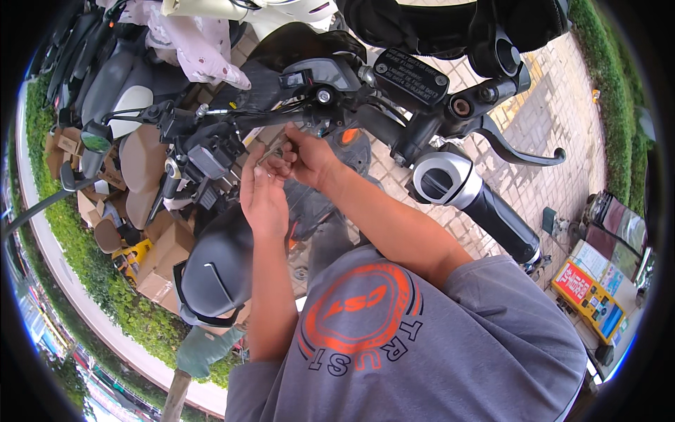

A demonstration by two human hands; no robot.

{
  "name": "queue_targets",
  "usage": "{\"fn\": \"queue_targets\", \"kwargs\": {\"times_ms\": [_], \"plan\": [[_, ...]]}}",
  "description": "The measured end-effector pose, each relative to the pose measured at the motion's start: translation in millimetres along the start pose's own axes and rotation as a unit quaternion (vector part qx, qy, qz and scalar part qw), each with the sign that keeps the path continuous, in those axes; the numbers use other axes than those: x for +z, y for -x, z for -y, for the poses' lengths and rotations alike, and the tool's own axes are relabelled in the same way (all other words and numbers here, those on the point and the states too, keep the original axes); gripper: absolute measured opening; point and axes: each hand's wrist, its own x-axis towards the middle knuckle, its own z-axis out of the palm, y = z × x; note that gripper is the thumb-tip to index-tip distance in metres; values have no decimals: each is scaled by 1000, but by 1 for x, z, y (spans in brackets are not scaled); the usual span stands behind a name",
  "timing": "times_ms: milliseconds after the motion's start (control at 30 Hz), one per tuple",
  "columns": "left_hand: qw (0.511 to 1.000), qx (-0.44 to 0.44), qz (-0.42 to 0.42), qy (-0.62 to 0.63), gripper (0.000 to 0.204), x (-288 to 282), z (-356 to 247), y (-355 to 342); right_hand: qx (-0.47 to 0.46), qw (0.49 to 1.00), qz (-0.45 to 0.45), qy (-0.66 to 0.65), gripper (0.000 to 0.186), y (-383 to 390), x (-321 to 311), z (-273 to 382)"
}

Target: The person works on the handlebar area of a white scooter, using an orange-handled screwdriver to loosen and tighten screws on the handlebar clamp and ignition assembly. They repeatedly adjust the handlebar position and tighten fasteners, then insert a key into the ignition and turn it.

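Observation:
Below the scooter's handlebar, my two hands meet with bent fingers. The fingertips of my left hand [263,200] are pressed together on a small thin piece [270,155], too small to name. Against it my right hand [309,160] has its fingers curled, and what lies inside them is hidden. Just above are the dark handlebar cover, the key lock [324,96] and some thin black cables [271,114]. To the right of my hands stand the brake fluid reservoir [410,79], the brake lever [517,149] and the black handlebar grip [500,224].
A dark rounded seat or case [221,264] sits by my left forearm. Cardboard boxes [165,264] and parked scooters [116,88] crowd the left side. At the right, a yellow and red box [589,299] rests near brick paving [562,126] and a hedge [608,91].

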Motion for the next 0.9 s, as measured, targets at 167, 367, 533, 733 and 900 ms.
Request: {"fn": "queue_targets", "kwargs": {"times_ms": [167, 367, 533, 733, 900], "plan": [[1000, -2, 12, 27, 42, -3, 1, 1, -24, 999, -20, 13, 41, 0, -1, -5], [1000, 1, 6, -18, 37, 5, 0, -3, -28, 999, -26, -39, 35, 1, -1, -2], [963, -102, -73, -239, 31, -1, 4, -15, 5, 992, 54, -115, 31, 3, -11, 0], [938, -134, -42, 316, 27, 15, 1, -19, 35, 988, 66, -137, 29, 22, 16, 6], [985, -55, -31, 158, 35, 30, -4, -17, 53, 981, 101, -158, 29, 15, 8, 10]]}}
